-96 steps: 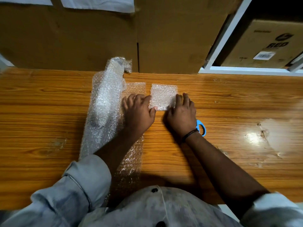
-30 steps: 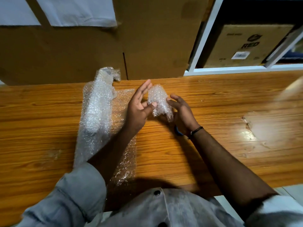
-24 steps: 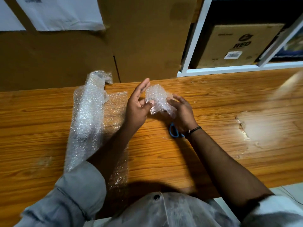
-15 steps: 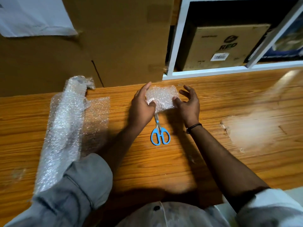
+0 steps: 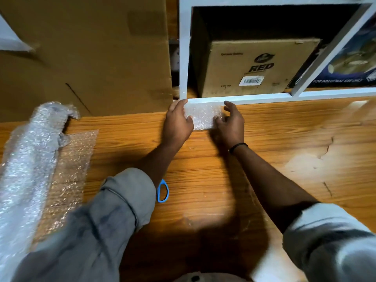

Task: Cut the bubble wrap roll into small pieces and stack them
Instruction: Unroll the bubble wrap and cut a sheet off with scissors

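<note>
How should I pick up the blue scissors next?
Take the blue-handled scissors by the one handle loop that shows, coming from the right, since the left grey sleeve covers the rest. The loop lies flat on the wooden table, so slide a finger in from above.

I see dim, warm light with a pale glare patch on the tabletop [image 5: 305, 163] at right, dark shadow under my arms, soft blur throughout, and wide-angle bending toward the edges.
</note>
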Tool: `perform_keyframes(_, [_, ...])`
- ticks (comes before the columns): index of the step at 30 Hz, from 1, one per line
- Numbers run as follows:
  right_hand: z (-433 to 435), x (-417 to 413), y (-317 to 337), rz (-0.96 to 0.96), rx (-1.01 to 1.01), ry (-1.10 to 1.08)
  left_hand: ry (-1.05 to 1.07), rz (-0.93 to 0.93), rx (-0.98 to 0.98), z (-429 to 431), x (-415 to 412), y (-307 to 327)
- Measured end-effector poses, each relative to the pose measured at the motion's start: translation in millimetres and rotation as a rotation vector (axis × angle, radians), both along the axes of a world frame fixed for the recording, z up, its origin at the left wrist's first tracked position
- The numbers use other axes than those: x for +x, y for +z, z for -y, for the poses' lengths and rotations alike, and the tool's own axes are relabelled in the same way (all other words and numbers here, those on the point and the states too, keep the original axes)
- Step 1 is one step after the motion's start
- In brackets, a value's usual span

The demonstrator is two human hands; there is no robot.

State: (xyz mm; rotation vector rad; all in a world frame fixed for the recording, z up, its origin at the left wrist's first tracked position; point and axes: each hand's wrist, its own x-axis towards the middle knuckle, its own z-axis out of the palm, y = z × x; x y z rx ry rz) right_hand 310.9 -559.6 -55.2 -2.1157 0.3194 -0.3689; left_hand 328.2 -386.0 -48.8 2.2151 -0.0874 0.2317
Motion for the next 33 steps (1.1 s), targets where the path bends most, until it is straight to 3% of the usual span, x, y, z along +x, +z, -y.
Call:
perform_keyframes(6, [3.4,2.6,-21.1,0.172,-0.474,0.16,0.054,0.149,0.396,5.5,-8.4,-23.7])
perform_keyframes(10, [-1.4,14.3,-28.8,0.024,-0.68,0.406,-0.11,0.138,0.598,15.0,0.2,-25.2])
perform_keyframes(13, [2.1,18.6,-34.9,-0.083,-0.71,0.454,-0.159,0.013,0.696,16.4,8.2,-26.4])
perform_keyframes(21, [9.1,5.7,-40.4,-0.087,-0.747,0.479,-0.2,-0.042,0.809,11.4,-3.4,-41.0])
perform_keyframes(33, [8.3,2.8,-32.4,-0.231,-0.756,0.511,-0.27,-0.214,0.774,6.3,0.6,-28.3])
